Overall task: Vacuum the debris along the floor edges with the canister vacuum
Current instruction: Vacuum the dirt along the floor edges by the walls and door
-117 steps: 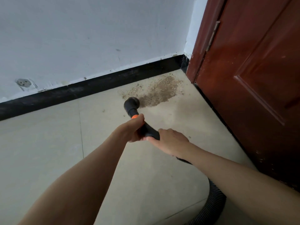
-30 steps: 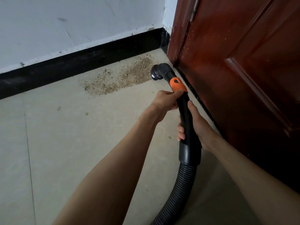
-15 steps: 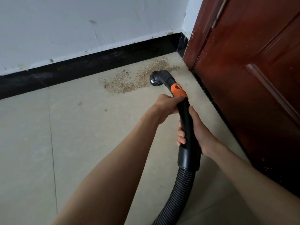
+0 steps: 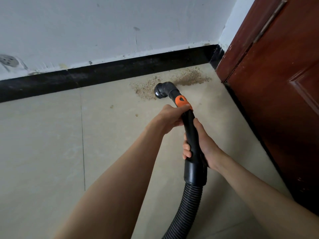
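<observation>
Indoor room corner, probably home under renovation: white plastered wall (image 4: pixel 103 28) scuffed, black skirting (image 4: pixel 120 69), beige floor tiles (image 4: pixel 43 152), red-brown wooden door (image 4: pixel 284 83), round patched mark (image 4: pixel 8 61), perhaps socket, blurred.

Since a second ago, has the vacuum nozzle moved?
Yes. The nozzle has swung left, away from the red door, across the debris patch along the black baseboard.

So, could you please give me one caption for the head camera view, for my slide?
Both hands, left hand and right hand, grip the vacuum wand, its nozzle in debris by the baseboard.
</observation>
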